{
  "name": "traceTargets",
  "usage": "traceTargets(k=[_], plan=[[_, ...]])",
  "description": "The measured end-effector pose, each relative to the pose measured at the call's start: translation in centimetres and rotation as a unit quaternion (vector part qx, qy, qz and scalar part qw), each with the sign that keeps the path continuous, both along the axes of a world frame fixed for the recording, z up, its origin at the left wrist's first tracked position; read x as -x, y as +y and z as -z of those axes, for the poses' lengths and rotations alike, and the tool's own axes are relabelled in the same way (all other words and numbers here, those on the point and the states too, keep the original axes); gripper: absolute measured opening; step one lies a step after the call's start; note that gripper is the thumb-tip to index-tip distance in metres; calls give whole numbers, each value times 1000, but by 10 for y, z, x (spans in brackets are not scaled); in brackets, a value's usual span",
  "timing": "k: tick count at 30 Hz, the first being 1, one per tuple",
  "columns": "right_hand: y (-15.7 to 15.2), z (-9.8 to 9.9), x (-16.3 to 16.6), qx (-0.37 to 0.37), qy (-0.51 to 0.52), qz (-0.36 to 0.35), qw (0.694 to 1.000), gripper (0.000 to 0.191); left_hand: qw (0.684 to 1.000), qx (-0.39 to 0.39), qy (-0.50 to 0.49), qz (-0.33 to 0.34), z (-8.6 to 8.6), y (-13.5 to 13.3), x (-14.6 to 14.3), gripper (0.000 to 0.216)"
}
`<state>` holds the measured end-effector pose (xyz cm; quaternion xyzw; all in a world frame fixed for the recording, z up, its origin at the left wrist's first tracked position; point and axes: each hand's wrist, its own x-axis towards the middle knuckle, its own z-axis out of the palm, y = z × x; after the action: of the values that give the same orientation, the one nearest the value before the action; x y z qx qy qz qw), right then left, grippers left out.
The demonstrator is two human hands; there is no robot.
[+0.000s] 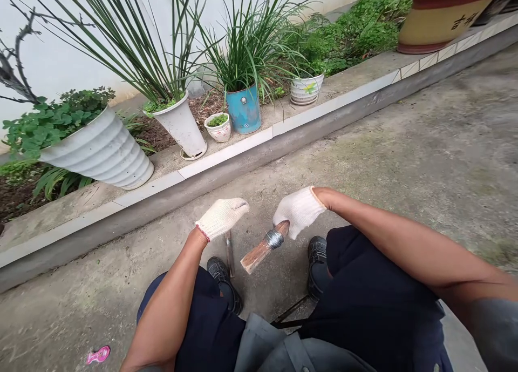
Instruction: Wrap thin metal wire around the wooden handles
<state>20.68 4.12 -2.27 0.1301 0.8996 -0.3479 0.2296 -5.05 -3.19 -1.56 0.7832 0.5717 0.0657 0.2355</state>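
Observation:
Both of my hands wear white knit gloves. My right hand (298, 210) is closed round a wooden handle (259, 255) that has grey wire (274, 238) wound round it just below my grip. The handle's cut end points down toward my lap. My left hand (221, 216) is closed, fingers curled together, and a thin metal tool (230, 252) hangs down below it; whether the hand grips it is hidden by the glove. My two black shoes (224, 281) rest on the concrete ground below the hands.
A raised concrete kerb (226, 161) runs diagonally ahead, carrying a ribbed white pot (101, 150), a tall white pot (182, 124), a blue pot (244, 108), two small pots and a large yellow planter (441, 18). A small pink object (98, 354) lies at lower left.

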Motion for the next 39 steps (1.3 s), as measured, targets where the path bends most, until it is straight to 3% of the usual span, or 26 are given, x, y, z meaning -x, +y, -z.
traceTargets(k=[3, 6, 11, 16, 19, 23, 26, 28, 31, 35, 39], plan=[[4, -19, -8, 5, 53, 63, 997, 23, 1000, 8, -16, 13, 4, 0, 2, 42], [13, -28, -10, -38, 95, 179, 979, 26, 998, 34, -36, 28, 9, -1, 1, 41], [35, -15, -6, -188, 108, 376, 901, 34, 999, 27, -26, 24, 11, -3, -10, 45], [50, -5, -9, -273, 27, 431, 859, 34, 998, 35, -6, 42, 12, -5, -15, 45], [45, -4, -4, -297, -45, 396, 868, 32, 998, 31, 1, 53, 13, -6, -14, 45], [28, 11, 8, -270, -146, 256, 917, 34, 999, 4, 5, 51, 12, -5, -10, 44], [11, 27, 14, -215, -142, 119, 959, 26, 999, -9, 16, 44, 13, -3, -7, 43], [1, 34, 16, -178, -119, 66, 975, 23, 999, -8, 12, 39, 14, -3, -6, 42], [-7, 30, 17, -126, -88, 35, 988, 21, 999, -1, 7, 34, 14, -3, -6, 43], [-5, 9, 10, -50, -35, 23, 998, 18, 1000, 11, 3, 18, 12, -1, -6, 44], [4, -7, 0, -15, 33, 106, 994, 22, 1000, 15, 0, 5, 13, 2, -8, 40]])
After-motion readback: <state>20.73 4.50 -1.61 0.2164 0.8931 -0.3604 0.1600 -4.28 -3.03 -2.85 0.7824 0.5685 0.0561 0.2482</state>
